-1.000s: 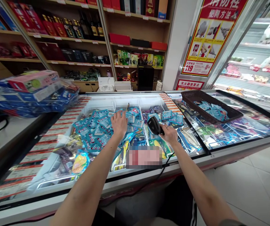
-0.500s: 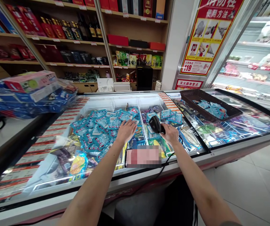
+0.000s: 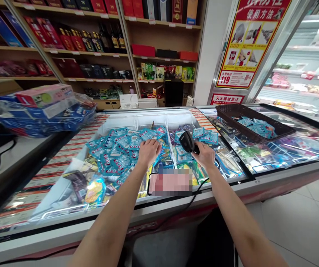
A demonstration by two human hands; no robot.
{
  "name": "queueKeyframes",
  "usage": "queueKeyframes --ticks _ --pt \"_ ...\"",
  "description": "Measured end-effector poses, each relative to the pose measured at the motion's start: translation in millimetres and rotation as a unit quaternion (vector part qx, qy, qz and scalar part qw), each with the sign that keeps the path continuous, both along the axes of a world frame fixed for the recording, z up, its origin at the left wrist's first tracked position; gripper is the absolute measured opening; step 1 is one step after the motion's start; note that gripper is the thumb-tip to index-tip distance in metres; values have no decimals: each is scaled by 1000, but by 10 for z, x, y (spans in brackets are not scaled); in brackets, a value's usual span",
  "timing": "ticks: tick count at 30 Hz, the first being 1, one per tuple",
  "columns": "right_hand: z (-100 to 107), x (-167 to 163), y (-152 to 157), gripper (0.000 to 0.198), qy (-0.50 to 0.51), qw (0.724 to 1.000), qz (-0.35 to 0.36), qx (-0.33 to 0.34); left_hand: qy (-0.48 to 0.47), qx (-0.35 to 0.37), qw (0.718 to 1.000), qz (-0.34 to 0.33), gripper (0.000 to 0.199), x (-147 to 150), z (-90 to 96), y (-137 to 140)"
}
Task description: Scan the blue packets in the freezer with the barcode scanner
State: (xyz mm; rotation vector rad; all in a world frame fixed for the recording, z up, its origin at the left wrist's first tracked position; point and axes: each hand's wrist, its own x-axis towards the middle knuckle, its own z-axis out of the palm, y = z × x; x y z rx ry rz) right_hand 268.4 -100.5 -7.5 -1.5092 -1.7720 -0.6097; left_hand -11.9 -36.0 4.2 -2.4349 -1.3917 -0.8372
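The freezer (image 3: 36, 242) spreads beneath the fingers. The left hand (image 3: 149, 152) curls its fingers; their grip, I cannot tell. The right hand (image 3: 206, 154) clamps its fingers on the stiff scanner (image 3: 186, 141) by its handle (image 3: 196, 148). Beyond the left fingertips, each blue packet (image 3: 135, 141) looks light, slippery: pinch an edge.

There is one scanner (image 3: 186, 141), one phone (image 3: 171, 183), one tray (image 3: 226, 112).

A black handheld scanner (image 3: 186, 142) is being held right of centre, head tilted toward the upper left; flat teal packets (image 3: 112, 157), apparently sealed, are being overlapped by one another in a loose heap left of centre.
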Motion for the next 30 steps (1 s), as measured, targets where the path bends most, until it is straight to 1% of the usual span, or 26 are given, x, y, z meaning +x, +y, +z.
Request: queueKeyframes --ticks 5,8,14,18,25,30 --pt "35 1 -39 32 -37 999 29 -14 -15 17 1000 6 29 4 12 -42" --pt "-12 2 -8 33 -37 999 21 -3 -20 28 999 7 29 -12 6 -36" --pt "-84 18 65 35 -21 1000 1 18 8 41 999 30 30 -18 -1 -13" --pt "-66 16 51 32 -26 1000 4 -3 17 27 998 46 34 0 21 -12" --pt "36 20 -35 32 -27 999 -1 -43 66 -4 991 119 45 23 107 57" --pt "109 23 -80 33 -17 998 -9 -58 99 -13 990 102 44 78 142 61"
